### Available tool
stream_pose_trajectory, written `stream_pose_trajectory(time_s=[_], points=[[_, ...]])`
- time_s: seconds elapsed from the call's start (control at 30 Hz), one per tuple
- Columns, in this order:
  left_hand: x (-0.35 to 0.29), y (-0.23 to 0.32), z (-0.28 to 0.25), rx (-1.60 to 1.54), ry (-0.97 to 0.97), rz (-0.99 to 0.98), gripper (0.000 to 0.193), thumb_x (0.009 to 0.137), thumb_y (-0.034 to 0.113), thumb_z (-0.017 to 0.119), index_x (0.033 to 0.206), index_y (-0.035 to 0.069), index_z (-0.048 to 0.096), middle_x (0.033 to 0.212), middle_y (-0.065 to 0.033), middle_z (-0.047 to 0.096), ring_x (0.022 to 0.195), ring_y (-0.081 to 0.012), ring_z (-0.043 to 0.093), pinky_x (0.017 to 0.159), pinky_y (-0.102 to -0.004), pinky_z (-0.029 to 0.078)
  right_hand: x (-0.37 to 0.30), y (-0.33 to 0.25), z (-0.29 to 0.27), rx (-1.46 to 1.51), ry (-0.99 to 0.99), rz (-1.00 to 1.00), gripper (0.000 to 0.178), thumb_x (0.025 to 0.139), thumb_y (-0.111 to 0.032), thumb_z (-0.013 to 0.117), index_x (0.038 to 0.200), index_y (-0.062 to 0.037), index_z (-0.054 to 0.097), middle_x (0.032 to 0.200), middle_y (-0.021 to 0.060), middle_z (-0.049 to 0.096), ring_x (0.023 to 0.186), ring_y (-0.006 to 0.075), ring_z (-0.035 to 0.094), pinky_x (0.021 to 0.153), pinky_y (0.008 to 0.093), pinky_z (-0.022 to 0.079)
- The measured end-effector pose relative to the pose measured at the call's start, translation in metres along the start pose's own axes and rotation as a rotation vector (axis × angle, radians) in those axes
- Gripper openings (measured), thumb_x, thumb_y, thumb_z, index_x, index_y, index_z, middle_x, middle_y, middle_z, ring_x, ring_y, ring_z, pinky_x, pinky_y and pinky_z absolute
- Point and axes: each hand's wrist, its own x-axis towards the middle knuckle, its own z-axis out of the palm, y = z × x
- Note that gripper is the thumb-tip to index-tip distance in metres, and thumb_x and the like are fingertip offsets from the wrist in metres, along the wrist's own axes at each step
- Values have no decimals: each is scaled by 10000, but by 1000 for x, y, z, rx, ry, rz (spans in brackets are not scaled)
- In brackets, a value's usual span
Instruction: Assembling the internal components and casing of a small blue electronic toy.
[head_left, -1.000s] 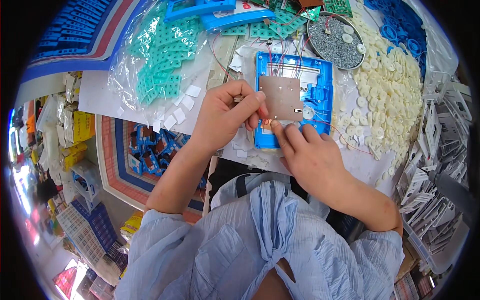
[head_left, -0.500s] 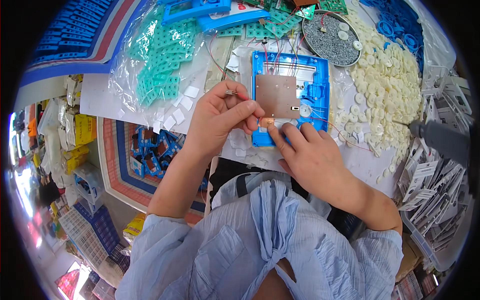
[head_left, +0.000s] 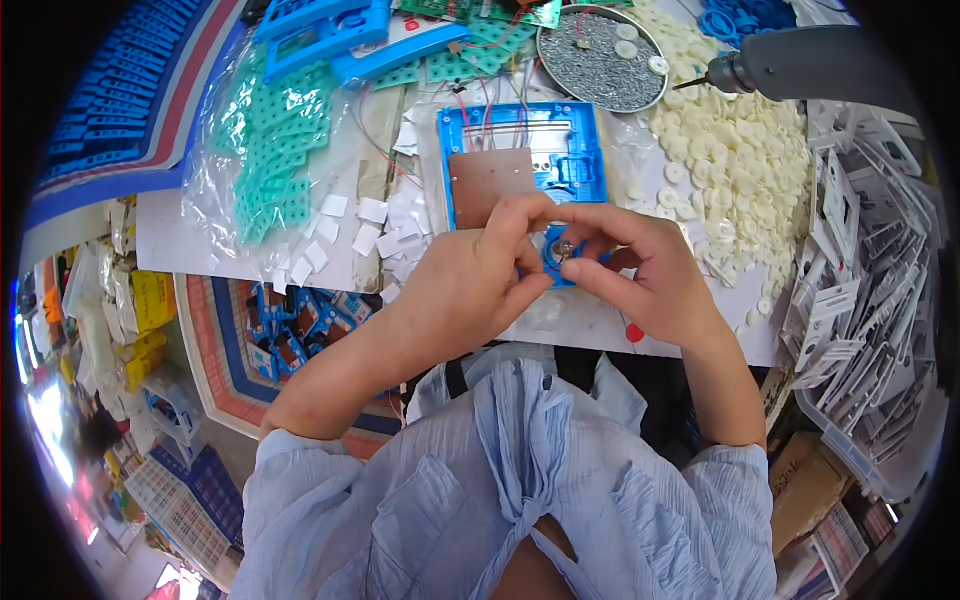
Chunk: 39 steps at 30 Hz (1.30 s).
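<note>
A blue plastic housing [head_left: 598, 150] lies on the table in front of me, with thin wires at its far end. A brown circuit board [head_left: 490, 180] sits over its left part. My left hand [head_left: 485, 275] is over the board's near edge, fingers curled together; whatever they hold is hidden. My right hand [head_left: 650, 275] pinches a small round silvery part [head_left: 564, 248] between thumb and fingers, above the near right of the housing. The fingertips of both hands almost meet there. A small red disc [head_left: 635, 333] shows below my right hand.
A dark powered screwdriver [head_left: 820, 65] juts in from the right. A round tray of screws [head_left: 600, 75], cream plastic discs [head_left: 735, 170], teal pads [head_left: 285, 150] in clear plastic and white paper pieces [head_left: 372, 210] surround the housing. White plastic parts [head_left: 860, 330] fill a bin at right.
My right hand has lifted off the board's near edge and pinches the small silvery part. My left hand has moved nearer it. The screwdriver appears higher; the housing appears further left.
</note>
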Motion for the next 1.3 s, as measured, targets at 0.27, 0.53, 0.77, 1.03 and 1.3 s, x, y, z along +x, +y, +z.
stream_pose_trajectory(time_s=[0.27, 0.53, 0.77, 1.03, 1.3], points=[[3, -6, 0, 187, -9, 226, 325, 812, 54, 785, 1098, 69, 632, 927, -64, 715, 863, -259, 671, 706, -359, 506, -23, 6, 2, -154, 98, -101, 182, 873, -67, 766, 1036, -22, 699, 811, 63, 675, 683, 126, 642, 617, 271, 509], [0, -19, 14, 263, 63, 466, 298, 749, 67, 815, 1004, 93, 662, 1053, -50, 677, 976, -301, 627, 843, -439, 470, -39, 0, 21, -140, 123, 12, 199, 852, -16, 754, 1043, -16, 700, 806, 78, 652, 671, 175, 643, 585, 299, 504], [-1, -23, 15, 311, 85, 489, 227, 751, 85, 807, 940, 93, 681, 1060, -52, 667, 981, -290, 632, 842, -430, 467, -35, 10, 13, -911, 166, -414, 169, 803, -93, 734, 959, -29, 720, 792, 50, 622, 712, 219, 616, 553, 338, 499], [-4, -28, 18, 324, 89, 470, 192, 770, 115, 793, 931, 97, 690, 1042, -42, 659, 979, -284, 634, 854, -436, 461, -20, 11, 1, -886, -1, -491, 126, 793, -121, 747, 899, -59, 723, 756, 33, 614, 682, 204, 624, 536, 328, 492], [-5, -26, 16, 391, 40, 464, 271, 780, 121, 737, 1049, 130, 711, 1047, -31, 664, 964, -238, 634, 850, -400, 441, -12, 32, -9, -722, -43, -553, 142, 810, -162, 797, 929, -95, 756, 688, 52, 639, 612, 229, 639, 552, 371, 500]])
